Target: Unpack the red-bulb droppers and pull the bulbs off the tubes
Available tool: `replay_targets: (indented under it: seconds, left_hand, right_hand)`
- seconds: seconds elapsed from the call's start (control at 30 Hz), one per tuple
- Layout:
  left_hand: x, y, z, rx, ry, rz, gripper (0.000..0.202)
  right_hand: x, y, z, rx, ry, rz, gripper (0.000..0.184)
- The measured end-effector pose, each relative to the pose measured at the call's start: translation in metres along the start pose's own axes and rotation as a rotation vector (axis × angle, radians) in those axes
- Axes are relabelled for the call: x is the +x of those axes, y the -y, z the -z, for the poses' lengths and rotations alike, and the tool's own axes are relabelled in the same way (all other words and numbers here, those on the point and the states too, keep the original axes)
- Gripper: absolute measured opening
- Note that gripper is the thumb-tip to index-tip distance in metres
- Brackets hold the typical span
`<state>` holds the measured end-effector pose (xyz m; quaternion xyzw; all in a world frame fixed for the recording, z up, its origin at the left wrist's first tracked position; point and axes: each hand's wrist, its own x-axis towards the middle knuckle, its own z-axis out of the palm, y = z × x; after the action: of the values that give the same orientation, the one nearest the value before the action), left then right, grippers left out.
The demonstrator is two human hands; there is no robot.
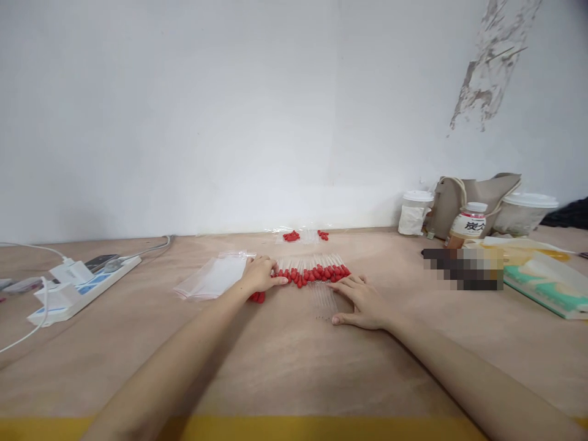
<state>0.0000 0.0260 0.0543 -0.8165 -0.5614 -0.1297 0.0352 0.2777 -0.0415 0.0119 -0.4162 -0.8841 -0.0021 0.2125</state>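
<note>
Slim, clear, red-bulbed droppers (316, 272) lie rowed on the brown desk (285, 373) between the person's left hand (261, 274), its grip unclear, and right hand (365, 303), fingers spread. Likely light, perhaps brittle; the bulbs probably grip best.

Tips (316, 274) matt, rubbery-lkg; tubes (325, 299) clr plas.; bags (192, 286) glossy plas.; wall (229, 122) smooth w/ rough patch (487, 79).

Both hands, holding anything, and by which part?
I can't tell: the left hand is at the left end of the red-tipped sticks, the right hand beside the clear sticks.
</note>
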Motion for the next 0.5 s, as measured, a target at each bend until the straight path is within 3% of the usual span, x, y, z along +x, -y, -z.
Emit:
replay_targets:
  seconds: [0.17,0.3,0.43,0.5]
  left_hand:
    - [0.013,0.001,-0.006,-0.028,0.047,0.104,0.038]
    - [0.016,0.001,-0.007,-0.063,0.071,0.222,0.035]
    - [0.001,-0.003,0.002,-0.104,0.023,0.309,0.034]
    - [-0.016,-0.007,0.006,-0.109,-0.055,0.285,0.031]
  right_hand:
    - [0.0,0.0,-0.002,0.028,-0.059,-0.063,0.056]
    - [0.0,0.002,-0.003,0.055,-0.082,-0.087,0.06]
    - [0.001,0.002,-0.006,0.035,-0.142,-0.101,0.059]
    - [0.002,0.001,-0.009,0.011,-0.201,-0.11,0.053]
